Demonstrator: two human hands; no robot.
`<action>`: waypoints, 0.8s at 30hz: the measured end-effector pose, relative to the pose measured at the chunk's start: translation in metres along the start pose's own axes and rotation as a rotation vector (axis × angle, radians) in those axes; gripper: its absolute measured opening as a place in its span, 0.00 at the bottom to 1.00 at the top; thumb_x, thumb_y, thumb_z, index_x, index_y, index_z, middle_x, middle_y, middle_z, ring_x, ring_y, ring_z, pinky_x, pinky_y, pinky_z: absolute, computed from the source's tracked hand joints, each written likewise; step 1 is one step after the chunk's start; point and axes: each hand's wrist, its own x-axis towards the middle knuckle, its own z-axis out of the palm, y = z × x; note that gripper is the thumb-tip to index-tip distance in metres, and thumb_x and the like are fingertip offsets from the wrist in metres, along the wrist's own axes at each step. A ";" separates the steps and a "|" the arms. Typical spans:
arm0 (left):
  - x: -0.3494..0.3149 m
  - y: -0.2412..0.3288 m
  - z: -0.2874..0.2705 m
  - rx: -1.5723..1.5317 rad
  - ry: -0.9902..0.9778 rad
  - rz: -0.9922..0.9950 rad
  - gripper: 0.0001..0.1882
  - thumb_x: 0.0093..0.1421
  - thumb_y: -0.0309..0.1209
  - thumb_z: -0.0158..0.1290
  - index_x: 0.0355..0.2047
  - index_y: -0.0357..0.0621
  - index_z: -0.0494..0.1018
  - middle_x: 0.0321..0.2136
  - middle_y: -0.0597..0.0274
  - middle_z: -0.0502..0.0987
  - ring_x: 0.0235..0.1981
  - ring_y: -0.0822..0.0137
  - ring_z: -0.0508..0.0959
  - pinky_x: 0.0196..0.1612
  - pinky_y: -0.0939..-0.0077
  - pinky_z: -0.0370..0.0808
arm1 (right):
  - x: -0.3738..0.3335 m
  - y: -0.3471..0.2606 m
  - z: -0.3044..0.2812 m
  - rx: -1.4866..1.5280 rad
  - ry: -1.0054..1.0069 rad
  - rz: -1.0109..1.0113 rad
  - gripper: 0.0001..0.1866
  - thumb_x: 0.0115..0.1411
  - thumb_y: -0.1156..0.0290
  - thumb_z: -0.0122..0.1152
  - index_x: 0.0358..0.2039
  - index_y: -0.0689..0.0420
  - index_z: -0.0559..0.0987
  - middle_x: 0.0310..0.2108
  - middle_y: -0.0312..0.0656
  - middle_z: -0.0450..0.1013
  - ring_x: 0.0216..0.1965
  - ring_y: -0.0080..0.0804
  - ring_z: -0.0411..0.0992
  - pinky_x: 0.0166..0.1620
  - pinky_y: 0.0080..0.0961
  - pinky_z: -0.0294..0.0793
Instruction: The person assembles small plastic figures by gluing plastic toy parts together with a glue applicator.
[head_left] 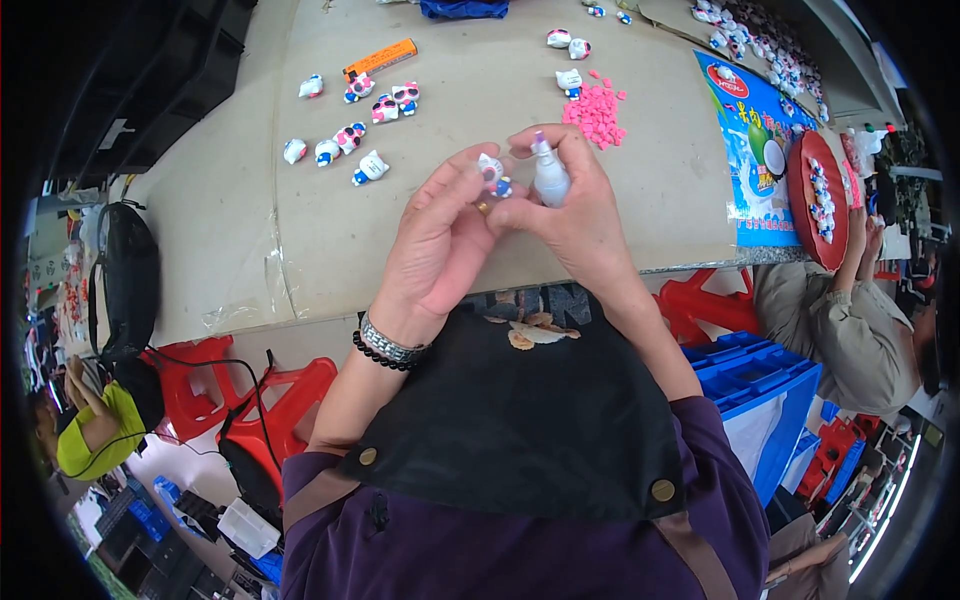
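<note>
Between the fingers of my left hand [440,225] is a small white cat figurine [491,172] with blue on its lower part. My right hand [585,205] grips a small white squeeze bottle [551,178], its purple-tinted nozzle pointing away from me. Both hands meet over the near part of the table, the fingertips close together around the figurine. Beyond my right hand lies a heap of small pink pieces [597,115], with a white and blue figurine [569,82] at its edge. To the left stand several similar figurines [370,167], some wearing pink and dark glasses.
An orange box [380,60] lies at the far left of the beige table [500,90]. On the right are a blue printed sheet [755,160] and a red tray [808,200] of figurines, near another person [845,320]. Red stools [705,305] and a blue crate [755,390] stand below.
</note>
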 end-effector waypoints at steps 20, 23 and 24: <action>-0.007 0.003 0.002 0.301 0.113 0.312 0.20 0.61 0.27 0.56 0.52 0.35 0.68 0.39 0.60 0.78 0.38 0.70 0.78 0.45 0.74 0.75 | -0.018 0.002 -0.032 -0.392 0.246 -0.566 0.20 0.41 0.88 0.67 0.38 0.63 0.78 0.35 0.46 0.77 0.36 0.38 0.77 0.37 0.27 0.77; -0.008 0.002 0.003 0.335 0.113 0.334 0.20 0.61 0.27 0.56 0.52 0.35 0.68 0.39 0.59 0.78 0.39 0.71 0.78 0.46 0.74 0.75 | -0.017 0.003 -0.032 -0.415 0.249 -0.603 0.20 0.40 0.88 0.67 0.37 0.62 0.78 0.34 0.46 0.77 0.36 0.39 0.77 0.36 0.27 0.78; -0.008 0.002 0.003 0.336 0.113 0.334 0.20 0.61 0.27 0.56 0.52 0.35 0.68 0.39 0.59 0.78 0.39 0.71 0.78 0.46 0.74 0.75 | -0.017 0.004 -0.032 -0.418 0.246 -0.606 0.20 0.39 0.88 0.67 0.37 0.63 0.78 0.34 0.46 0.77 0.35 0.39 0.77 0.36 0.27 0.77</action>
